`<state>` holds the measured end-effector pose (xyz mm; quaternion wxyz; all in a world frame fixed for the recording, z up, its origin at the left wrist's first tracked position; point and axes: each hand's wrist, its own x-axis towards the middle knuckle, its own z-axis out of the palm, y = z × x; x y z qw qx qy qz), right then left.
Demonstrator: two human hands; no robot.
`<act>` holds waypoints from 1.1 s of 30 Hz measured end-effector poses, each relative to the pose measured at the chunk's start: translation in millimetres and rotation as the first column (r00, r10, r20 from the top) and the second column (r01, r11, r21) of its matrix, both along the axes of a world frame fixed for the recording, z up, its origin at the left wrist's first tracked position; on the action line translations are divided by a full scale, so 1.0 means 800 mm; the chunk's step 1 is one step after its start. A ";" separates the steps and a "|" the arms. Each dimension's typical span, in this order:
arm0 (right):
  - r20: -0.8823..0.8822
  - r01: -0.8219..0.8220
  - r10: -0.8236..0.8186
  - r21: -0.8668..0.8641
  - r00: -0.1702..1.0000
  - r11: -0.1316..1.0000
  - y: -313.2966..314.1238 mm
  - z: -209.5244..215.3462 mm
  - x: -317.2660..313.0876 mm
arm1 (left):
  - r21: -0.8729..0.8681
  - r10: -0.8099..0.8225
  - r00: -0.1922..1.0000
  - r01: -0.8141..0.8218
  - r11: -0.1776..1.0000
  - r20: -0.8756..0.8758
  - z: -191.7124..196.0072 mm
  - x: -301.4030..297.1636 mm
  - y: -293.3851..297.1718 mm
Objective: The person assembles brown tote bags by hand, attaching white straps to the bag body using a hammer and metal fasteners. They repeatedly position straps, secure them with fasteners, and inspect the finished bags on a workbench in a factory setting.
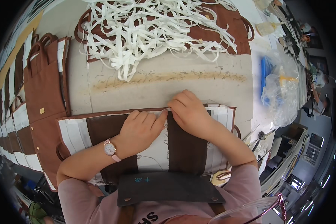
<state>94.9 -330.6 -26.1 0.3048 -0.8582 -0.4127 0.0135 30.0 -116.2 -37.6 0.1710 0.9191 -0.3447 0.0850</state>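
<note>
A flat brown bag panel (pixel 186 138) lies in front of me with its inner side up, showing dark brown and white bands and loose threads. Its far edge has a reddish-brown border. My left hand (pixel 141 128), a pink-strapped watch (pixel 110 149) on its wrist, is closed at that edge, with its index finger pointing toward the right hand. Just beside it, my right hand (pixel 188 114) pinches the same edge between bent fingers and thumb. The fingertips of both hands nearly meet at the border. Whatever small detail lies under them is hidden.
Beyond the panel, a tangled heap of white tape (pixel 138 33) covers other brown bag pieces. Stacked brown bags with handles (pixel 44 78) stand at the left. Clear plastic wrapping (pixel 283 89) and a small bottle (pixel 267 28) are at the right. People sit farther off.
</note>
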 end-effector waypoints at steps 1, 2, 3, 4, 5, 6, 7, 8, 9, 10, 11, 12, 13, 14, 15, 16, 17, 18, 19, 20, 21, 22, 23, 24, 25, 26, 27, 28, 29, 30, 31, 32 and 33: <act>0.021 -0.011 0.012 -0.017 1.000 1.000 0.002 0.001 0.000 | 0.004 -0.001 1.000 0.001 1.000 -0.001 0.001 0.000 0.000; 0.028 -0.027 0.028 -0.039 0.999 0.999 0.003 0.001 0.001 | 0.008 -0.002 1.000 0.003 1.000 -0.003 0.001 0.001 0.000; 0.035 -0.044 0.046 -0.060 0.998 0.997 0.003 0.001 0.002 | 0.008 0.000 1.000 0.000 1.000 0.002 -0.001 0.001 0.000; 0.041 -0.059 0.063 -0.082 0.997 0.995 0.003 0.000 0.003 | 0.008 0.002 1.000 -0.002 1.000 0.006 -0.002 0.001 -0.001; 0.034 -0.036 0.038 -0.059 0.999 0.998 0.004 -0.001 0.004 | 0.008 0.004 1.000 -0.004 1.000 0.011 -0.003 0.002 -0.002; 0.026 -0.014 0.015 -0.036 1.000 0.999 0.006 -0.004 0.005 | 0.001 0.008 1.000 -0.008 1.000 0.011 -0.004 0.003 -0.002; 0.018 0.009 -0.008 -0.013 1.000 1.000 0.008 -0.006 0.004 | -0.006 0.011 1.000 -0.011 1.000 0.010 -0.003 0.004 -0.002; 0.027 0.036 -0.036 0.020 0.999 0.999 0.009 -0.009 0.002 | -0.013 0.015 1.000 -0.015 1.000 0.010 -0.003 0.004 -0.002; 0.033 0.057 -0.059 0.055 0.998 0.997 0.011 -0.013 -0.001 | -0.011 0.015 1.000 -0.015 1.000 0.010 -0.003 0.004 -0.002; 0.039 0.078 -0.081 0.089 0.996 0.993 0.012 -0.016 -0.002 | -0.009 0.016 1.000 -0.016 1.000 0.010 -0.003 0.003 -0.001; 0.029 0.043 -0.046 0.089 0.999 0.995 0.010 -0.016 -0.001 | -0.008 0.017 1.000 -0.017 1.000 0.010 -0.002 0.002 -0.001; 0.018 0.012 -0.014 0.086 1.000 0.996 0.005 -0.015 0.001 | -0.009 0.012 1.000 -0.012 1.000 0.004 -0.002 0.002 -0.001; 0.008 -0.020 0.019 0.083 1.000 0.996 0.001 -0.015 0.003 | -0.011 0.007 1.000 -0.007 1.000 -0.003 0.000 0.003 -0.001; 0.025 -0.058 0.056 0.061 0.998 0.997 -0.003 -0.015 0.003 | -0.012 0.003 1.000 -0.004 1.000 -0.010 0.001 0.003 0.000; 0.044 -0.096 0.095 0.038 0.995 0.995 -0.007 -0.015 0.004 | -0.021 -0.003 1.000 0.003 1.000 -0.018 0.002 0.003 0.000; 0.062 -0.135 0.134 0.015 0.989 0.991 -0.010 -0.015 0.005 | -0.030 -0.009 1.000 0.009 1.000 -0.027 0.003 0.004 0.000; 0.102 -0.162 0.162 -0.008 0.982 0.987 -0.010 -0.013 0.005 | -0.039 -0.016 0.999 0.014 0.999 -0.035 0.005 0.004 0.001; 0.140 -0.188 0.190 -0.031 0.972 0.982 -0.010 -0.010 0.005 | -0.027 -0.009 0.999 0.007 1.000 -0.052 0.006 0.004 0.001; 0.176 -0.212 0.219 -0.055 0.960 0.976 -0.010 -0.007 0.005 | -0.015 -0.002 0.998 0.001 1.000 -0.069 0.008 0.004 0.001; 0.171 -0.227 0.237 -0.077 0.956 0.971 -0.011 -0.003 0.004 | -0.003 0.005 0.996 -0.005 1.000 -0.086 0.008 0.004 0.001; 0.166 -0.241 0.254 -0.097 0.953 0.966 -0.013 0.001 0.003 | -0.016 0.012 0.997 -0.013 1.000 -0.073 0.007 0.003 0.001; 0.161 -0.254 0.270 -0.117 0.949 0.960 -0.013 0.002 0.001 | -0.030 0.018 0.998 -0.020 0.999 -0.060 0.005 0.003 0.001; 0.172 -0.254 0.274 -0.129 0.946 0.959 -0.014 0.002 -0.002 | -0.044 0.024 0.999 -0.026 0.999 -0.047 0.004 0.003 0.000; 0.185 -0.254 0.277 -0.140 0.943 0.957 -0.014 0.001 -0.004 | -0.061 0.042 0.997 -0.046 0.997 -0.064 0.003 0.002 -0.001; 0.198 -0.254 0.281 -0.152 0.939 0.955 -0.015 0.001 -0.006 | -0.077 0.060 0.995 -0.066 0.995 -0.081 0.003 0.002 -0.002; 0.194 -0.251 0.280 -0.161 0.940 0.955 -0.015 0.002 -0.007 | -0.093 0.078 0.992 -0.087 0.992 -0.099 0.003 0.001 -0.003; 0.191 -0.246 0.277 -0.172 0.942 0.954 -0.015 0.004 -0.009 | -0.103 0.078 0.992 -0.088 0.991 -0.104 0.004 0.002 -0.003; 0.188 -0.241 0.275 -0.183 0.943 0.953 -0.015 0.005 -0.010 | -0.112 0.078 0.991 -0.090 0.990 -0.110 0.007 0.004 -0.003; 0.204 -0.232 0.264 -0.166 0.943 0.958 -0.014 0.005 -0.010 | -0.120 0.078 0.990 -0.092 0.988 -0.116 0.008 0.005 -0.002; 0.221 -0.224 0.253 -0.150 0.942 0.963 -0.014 0.003 -0.009 | -0.082 0.069 0.992 -0.078 0.994 -0.107 0.008 0.005 -0.002; 0.238 -0.216 0.242 -0.133 0.940 0.967 -0.014 0.001 -0.009 | -0.044 0.061 0.993 -0.065 0.997 -0.098 0.008 0.006 -0.001; 0.218 -0.199 0.214 -0.090 0.952 0.976 -0.015 -0.001 -0.009 | -0.005 0.052 0.995 -0.053 0.999 -0.090 0.008 0.006 0.000; 0.196 -0.179 0.185 -0.048 0.963 0.983 -0.017 -0.005 -0.009 | 0.010 0.049 0.995 -0.048 0.999 -0.086 0.009 0.006 0.001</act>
